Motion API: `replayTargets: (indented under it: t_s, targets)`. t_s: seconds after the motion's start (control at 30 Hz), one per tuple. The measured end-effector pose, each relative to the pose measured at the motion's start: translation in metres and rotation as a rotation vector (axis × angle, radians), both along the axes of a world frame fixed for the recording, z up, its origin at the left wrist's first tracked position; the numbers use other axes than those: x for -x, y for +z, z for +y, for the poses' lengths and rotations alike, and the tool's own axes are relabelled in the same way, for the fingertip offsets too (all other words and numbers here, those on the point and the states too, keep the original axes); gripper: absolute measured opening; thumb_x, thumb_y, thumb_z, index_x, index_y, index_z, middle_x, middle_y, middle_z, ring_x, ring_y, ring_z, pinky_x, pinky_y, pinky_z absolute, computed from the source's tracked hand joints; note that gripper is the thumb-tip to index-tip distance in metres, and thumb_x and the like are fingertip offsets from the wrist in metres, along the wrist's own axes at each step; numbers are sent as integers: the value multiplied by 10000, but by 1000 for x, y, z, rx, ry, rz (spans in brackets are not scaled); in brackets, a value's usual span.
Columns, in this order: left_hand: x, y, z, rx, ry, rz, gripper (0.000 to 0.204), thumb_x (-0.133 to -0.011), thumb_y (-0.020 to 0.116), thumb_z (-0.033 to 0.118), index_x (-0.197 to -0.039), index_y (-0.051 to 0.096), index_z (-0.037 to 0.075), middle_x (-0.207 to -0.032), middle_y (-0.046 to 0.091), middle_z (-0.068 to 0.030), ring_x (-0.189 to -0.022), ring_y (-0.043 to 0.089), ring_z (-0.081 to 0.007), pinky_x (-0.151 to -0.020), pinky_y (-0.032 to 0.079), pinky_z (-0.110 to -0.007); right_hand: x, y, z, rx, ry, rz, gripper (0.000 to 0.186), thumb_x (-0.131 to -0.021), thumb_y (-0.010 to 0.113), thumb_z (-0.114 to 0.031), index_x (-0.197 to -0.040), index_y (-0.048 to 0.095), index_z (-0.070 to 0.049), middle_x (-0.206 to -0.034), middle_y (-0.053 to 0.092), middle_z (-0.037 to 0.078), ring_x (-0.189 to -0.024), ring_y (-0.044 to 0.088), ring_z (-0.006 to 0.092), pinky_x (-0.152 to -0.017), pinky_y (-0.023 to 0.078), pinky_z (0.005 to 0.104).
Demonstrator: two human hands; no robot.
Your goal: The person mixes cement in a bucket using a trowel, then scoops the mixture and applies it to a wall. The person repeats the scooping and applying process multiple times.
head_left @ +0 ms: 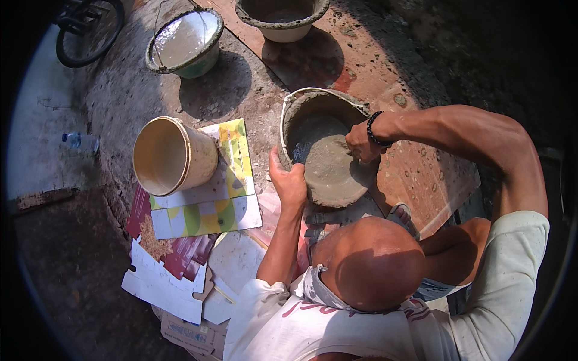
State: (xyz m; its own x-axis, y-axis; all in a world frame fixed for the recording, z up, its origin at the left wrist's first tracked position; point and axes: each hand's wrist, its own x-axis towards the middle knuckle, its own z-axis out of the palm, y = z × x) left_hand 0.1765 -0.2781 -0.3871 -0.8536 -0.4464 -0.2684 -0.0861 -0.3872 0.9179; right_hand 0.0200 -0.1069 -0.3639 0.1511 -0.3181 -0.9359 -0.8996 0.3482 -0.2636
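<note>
A round bucket (289, 114) with a pale wire handle and a grey-crusted wall stands in front of me, between my knees and the other tubs. Wet grey mortar (328, 159) lies in it, smooth and heaped toward the near side. My left hand (289, 183) grips the bucket's left rim, thumb inside and fingers outside. Over the right part of the opening, my right hand (364, 141) is curled closed close to the mortar, a black bead bracelet on its wrist. Whatever its fingers hold, if anything, is hidden.
A cream bucket (201, 159) stands on flattened printed cardboard (208, 216) at left. Farther off are a grey-rimmed tub of watery liquid (208, 51) and another crusted tub (286, 30). A reddish board (421, 186) lies at right, a bottle (75, 141) and a bicycle wheel (90, 57) far left.
</note>
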Motion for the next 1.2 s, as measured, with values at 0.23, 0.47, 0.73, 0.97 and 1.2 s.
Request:
replayTargets:
  t_s: [0.23,0.47,0.73,0.97,1.2]
  targets:
    - [2,6,-4,-12,-36,9,517,-688,462,-111,-1200,498,-47,-1012,593,-88,-898,568,-148,-846,461,-268,-14,50,-6,-91,-651,65,218,-782,630,-146,-930,639,14,-732,648,110,-660,660,222,-529,534,349]
    - [4,-3,-10,-24,-40,-1,541,-691,462,-106,-1230,482,-56,-1027,594,-99,-911,568,-158,-848,461,-270,-31,44,10,-10,-1038,-105,168,-805,649,-143,-897,618,-6,-649,591,72,-546,595,175,-472,493,334]
    - [5,-16,-34,-54,-44,-62,648,-686,470,-90,-1329,397,-74,-1065,591,-134,-888,577,-177,-805,472,-269,-69,10,-1,120,-1766,-395,161,-846,578,-201,-788,559,-52,-639,561,55,-518,563,156,-417,462,338]
    - [6,-13,-41,-54,-34,-152,693,-695,479,-83,-1375,346,-76,-1052,591,-134,-836,577,-170,-751,484,-271,-37,55,22,726,-769,399,223,-797,529,-160,-941,586,0,-723,629,184,-648,638,358,-589,512,438]
    - [7,-23,-42,-3,-57,-138,647,-700,485,-81,-1341,396,-72,-1028,599,-127,-836,578,-174,-765,486,-271,-61,35,6,748,-493,647,195,-809,519,-75,-927,570,72,-708,637,228,-724,664,383,-621,536,457]
